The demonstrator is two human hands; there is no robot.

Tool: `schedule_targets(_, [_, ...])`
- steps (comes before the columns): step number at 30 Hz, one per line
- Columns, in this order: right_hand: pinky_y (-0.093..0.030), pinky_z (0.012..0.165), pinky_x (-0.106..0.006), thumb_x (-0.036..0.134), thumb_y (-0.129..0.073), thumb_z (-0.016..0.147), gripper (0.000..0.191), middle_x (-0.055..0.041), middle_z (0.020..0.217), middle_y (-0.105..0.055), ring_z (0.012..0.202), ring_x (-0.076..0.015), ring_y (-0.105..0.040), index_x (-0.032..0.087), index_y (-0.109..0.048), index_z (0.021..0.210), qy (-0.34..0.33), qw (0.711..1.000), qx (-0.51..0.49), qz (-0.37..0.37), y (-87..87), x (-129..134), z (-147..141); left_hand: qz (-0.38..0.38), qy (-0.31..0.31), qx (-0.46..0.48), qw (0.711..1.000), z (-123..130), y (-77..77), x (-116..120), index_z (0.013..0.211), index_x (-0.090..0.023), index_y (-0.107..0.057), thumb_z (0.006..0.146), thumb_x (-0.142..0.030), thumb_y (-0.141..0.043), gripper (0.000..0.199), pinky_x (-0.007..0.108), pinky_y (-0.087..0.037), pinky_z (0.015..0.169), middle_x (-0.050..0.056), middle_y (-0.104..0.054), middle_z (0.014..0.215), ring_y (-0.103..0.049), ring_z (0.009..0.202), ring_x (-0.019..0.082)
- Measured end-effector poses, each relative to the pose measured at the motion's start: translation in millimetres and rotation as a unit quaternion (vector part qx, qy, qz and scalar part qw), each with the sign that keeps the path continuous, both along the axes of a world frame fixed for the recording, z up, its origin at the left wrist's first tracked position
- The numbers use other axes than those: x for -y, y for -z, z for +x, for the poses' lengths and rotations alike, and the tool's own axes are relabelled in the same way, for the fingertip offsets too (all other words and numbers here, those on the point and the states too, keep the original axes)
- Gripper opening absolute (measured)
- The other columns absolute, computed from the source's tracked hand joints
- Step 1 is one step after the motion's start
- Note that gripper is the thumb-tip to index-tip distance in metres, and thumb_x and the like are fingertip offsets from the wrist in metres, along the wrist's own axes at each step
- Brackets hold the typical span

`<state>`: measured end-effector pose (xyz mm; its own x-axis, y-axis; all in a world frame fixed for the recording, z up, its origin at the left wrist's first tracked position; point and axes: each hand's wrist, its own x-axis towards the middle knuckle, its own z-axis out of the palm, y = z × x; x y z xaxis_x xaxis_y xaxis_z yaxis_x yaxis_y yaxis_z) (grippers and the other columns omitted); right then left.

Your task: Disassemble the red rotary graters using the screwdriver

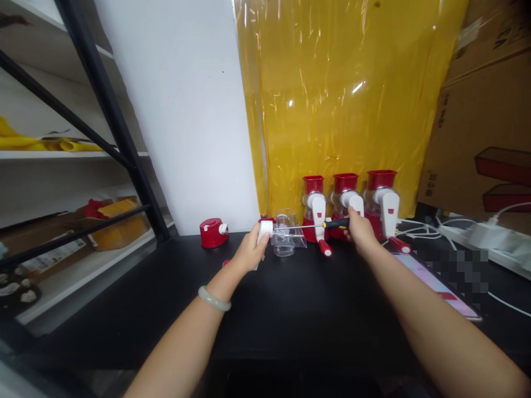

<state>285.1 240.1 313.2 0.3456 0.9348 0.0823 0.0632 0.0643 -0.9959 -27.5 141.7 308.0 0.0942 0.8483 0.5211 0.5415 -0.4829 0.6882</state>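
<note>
My left hand point(250, 250) is closed around a white plastic crank point(266, 227), most of it hidden by the fingers. A bit of red point(226, 263) shows just below that hand; I cannot tell whether it belongs to the crank. My right hand point(362, 231) grips the black and yellow handle of a screwdriver point(337, 223). Its long shaft runs level to the left, and the tip meets or lies close to the crank's round end. Behind the shaft stands a clear plastic grater body point(284, 247). To the left of my hands sits a red base point(213, 233) with a white knob.
Three red and white rotary graters, a left one point(314, 215), a middle one point(345, 182) and a right one point(389, 213), line the back of the black table point(298, 315). A tablet point(435, 284), white cables and a power strip point(504, 243) lie right. Shelving point(143, 188) stands left.
</note>
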Motion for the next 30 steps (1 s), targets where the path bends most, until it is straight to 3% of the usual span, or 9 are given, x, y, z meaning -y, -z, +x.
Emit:
schedule_targets(4, [-0.032,0.038,-0.03,0.045,-0.059,0.085,0.028,-0.0019,0.044,-0.05,0.037,-0.0167,-0.044,0.022,-0.06,0.07,-0.002,1.0,-0.018,-0.025,1.7,1,-3,0.033,0.012,-0.047,0.998,-3,-0.5,3,0.112,-0.019,-0.053,0.103,-0.053,-0.043,0.036,0.027,-0.048,0.055,-0.005,-0.057,0.059,-0.058,0.047,0.015])
schedule_targets(9, [-0.036,0.039,-0.027,0.034,-0.059,0.079,0.016,0.0015,0.045,-0.049,0.039,-0.0158,-0.049,0.023,-0.057,0.066,-0.016,0.997,-0.026,0.066,11.0,-6,0,0.022,0.009,-0.028,0.999,-3,1.7,-1,0.114,-0.018,-0.052,0.102,-0.058,-0.041,0.043,0.026,-0.046,0.051,-0.006,-0.055,0.058,-0.057,0.046,0.015])
schedule_targets(14, [-0.036,0.037,-0.026,0.034,-0.057,0.077,0.018,0.0038,0.044,-0.045,0.038,-0.0151,-0.049,0.023,-0.052,0.062,-0.004,0.994,-0.021,0.109,13.8,-9,1,-0.002,0.022,0.03,0.999,3,0.3,-2,0.106,-0.019,-0.05,0.099,-0.064,-0.04,0.047,0.024,-0.045,0.046,-0.008,-0.051,0.058,-0.052,0.042,0.012])
schedule_targets(23, [-0.034,0.037,-0.025,0.037,-0.054,0.081,0.022,0.0042,0.042,-0.045,0.037,-0.0144,-0.047,0.023,-0.057,0.065,0.003,0.99,0.002,0.14,7.4,1,-1,-0.056,0.023,0.137,0.989,9,-0.1,-5,0.096,-0.021,-0.048,0.089,-0.075,-0.048,0.054,0.023,-0.043,0.038,-0.009,-0.05,0.056,-0.047,0.036,0.01])
schedule_targets(30, [-0.031,0.04,-0.026,0.039,-0.055,0.08,0.02,0.0057,0.043,-0.046,0.039,-0.0138,-0.043,0.022,-0.061,0.071,0.008,0.976,0.008,0.216,9.1,3,1,-0.077,0.025,0.16,0.984,10,-5.0,-3,0.091,-0.022,-0.046,0.085,-0.079,-0.049,0.057,0.023,-0.044,0.037,-0.01,-0.049,0.052,-0.046,0.035,0.01])
